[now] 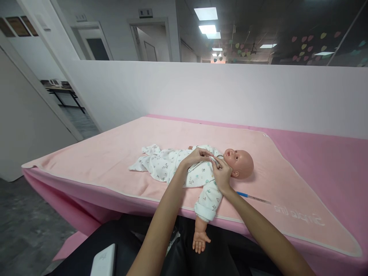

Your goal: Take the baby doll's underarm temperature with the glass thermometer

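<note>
A baby doll [240, 163] in a white printed romper [172, 165] lies on its back on a pale pink blanket [115, 153], head to the right. One doll arm [201, 239] hangs over the near table edge. My left hand [197, 156] pinches the romper fabric at the doll's chest near the neck. My right hand [222, 173] is closed on the collar just under the doll's chin. The two hands almost touch each other at the neckline.
A thin thermometer with a blue end [253, 197] lies on the blanket right of my right arm. The table has a darker pink cover [330, 161] and backs onto a white partition [201, 92]. A white device [103, 260] rests on my lap.
</note>
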Motion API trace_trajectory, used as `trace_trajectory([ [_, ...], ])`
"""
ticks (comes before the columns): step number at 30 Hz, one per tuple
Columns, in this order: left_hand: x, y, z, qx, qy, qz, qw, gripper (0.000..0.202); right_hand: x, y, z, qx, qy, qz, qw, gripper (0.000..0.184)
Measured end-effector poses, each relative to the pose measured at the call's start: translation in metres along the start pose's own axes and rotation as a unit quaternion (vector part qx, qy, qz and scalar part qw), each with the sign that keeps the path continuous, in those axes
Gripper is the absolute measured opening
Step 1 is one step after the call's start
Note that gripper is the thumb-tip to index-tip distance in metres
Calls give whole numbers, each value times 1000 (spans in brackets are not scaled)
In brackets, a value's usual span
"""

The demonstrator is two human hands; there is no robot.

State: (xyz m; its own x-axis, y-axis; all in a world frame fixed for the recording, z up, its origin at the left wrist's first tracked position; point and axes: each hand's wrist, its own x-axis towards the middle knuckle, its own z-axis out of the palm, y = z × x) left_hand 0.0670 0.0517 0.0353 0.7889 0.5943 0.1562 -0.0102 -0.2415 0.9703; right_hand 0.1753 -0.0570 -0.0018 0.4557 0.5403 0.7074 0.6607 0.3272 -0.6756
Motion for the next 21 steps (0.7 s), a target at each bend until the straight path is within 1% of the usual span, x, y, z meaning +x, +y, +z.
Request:
trace_trajectory([
  [5,0,1,1,-7,9,1,1000,34,0,0,0,15,-4,5,1000,24],
  [10,1,1,1,8,17,12,1000,42,-1,1,0,28,-14,6,999,23],
  [16,1,-1,0,-42,-15,-14,999,48,-1,1,1,33,-16,8,999,22],
  [21,1,-2,0,-40,-7,-17,999,47,-3,1,1,36,-26,34,998,20],
])
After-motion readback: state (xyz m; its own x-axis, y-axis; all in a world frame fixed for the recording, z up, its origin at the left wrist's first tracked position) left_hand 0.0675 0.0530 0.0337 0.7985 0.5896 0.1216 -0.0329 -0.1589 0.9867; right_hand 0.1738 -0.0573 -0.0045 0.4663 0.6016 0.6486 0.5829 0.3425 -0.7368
